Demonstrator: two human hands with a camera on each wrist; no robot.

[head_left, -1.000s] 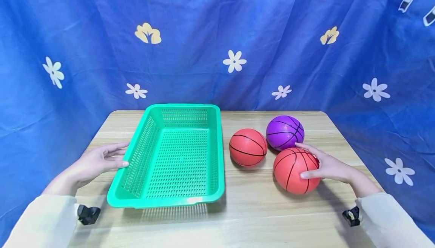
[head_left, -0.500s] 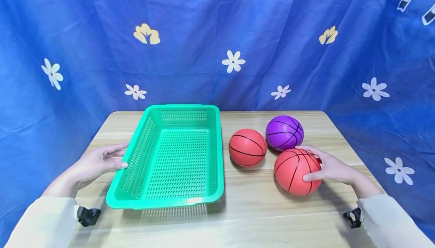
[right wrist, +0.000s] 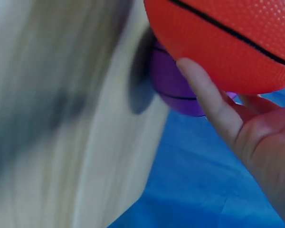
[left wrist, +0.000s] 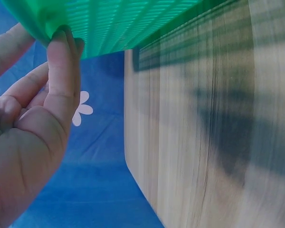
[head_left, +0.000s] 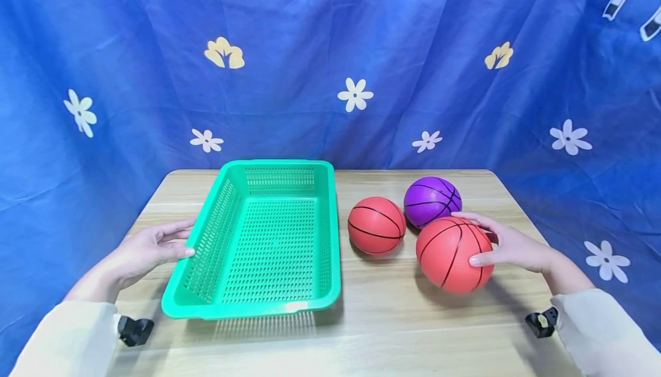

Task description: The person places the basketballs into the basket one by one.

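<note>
My left hand [head_left: 150,251] holds the left rim of a green perforated plastic basket [head_left: 333,262], thumb at the rim and other fingers along its outer side. In the left wrist view the thumb [left wrist: 61,71] touches the basket wall [left wrist: 114,23]. My right hand [head_left: 508,246] grips the nearer red toy basketball [head_left: 449,256] from its right side, fingers over the top and thumb on the near face. Judging by its shadow, this ball is slightly above the table. Behind it sits a purple toy basketball [head_left: 431,200], partly hidden. Another red toy basketball [head_left: 376,225] rests between it and the basket.
The wooden table [head_left: 382,331] has a far edge close to a blue patterned curtain [head_left: 289,78]. Nothing is visible inside the basket. A black wrist device [head_left: 135,331] sits at the left cuff and another wrist device [head_left: 542,322] at the right.
My right hand has drawn the nearer red basketball slightly rightward and raised it, and the ball has turned a little. The left hand, basket and other two balls have stayed in place.
</note>
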